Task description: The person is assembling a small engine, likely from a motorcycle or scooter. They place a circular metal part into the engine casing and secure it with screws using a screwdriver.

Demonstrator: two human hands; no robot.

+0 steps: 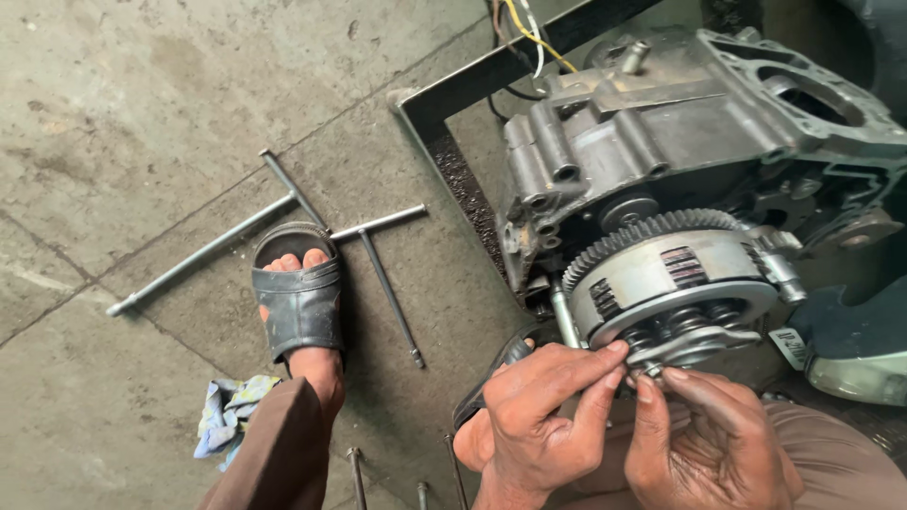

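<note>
Fingertips of both hands pinched together at the lower edge of the clutch assembly [675, 283], at about 5 o'clock in the frame. Left hand [534, 416] curled, thumb and forefinger closed toward a small metal part [644, 366] under the pressure plate; right hand [704, 439] meeting it from 4 o'clock, fingers likewise drawn in on the same spot — whether either one actually grips the part, cannot tell, too small and half hidden. Clutch assembly mounted on the side of a grey engine case [680, 123], toothed ring around it, springs showing at its bottom. Yellow and white wires [529, 28] at 12 o'clock, above a black frame bar [491, 76]. On the concrete floor [142, 94] at 9 o'clock, two T-handle wrenches: a long one [208, 250] and a shorter one [383, 274], with a sandalled foot [300, 302] between them. Crumpled rag [227, 416] at 7 o'clock, just beside a brown trouser leg [274, 453].
</note>
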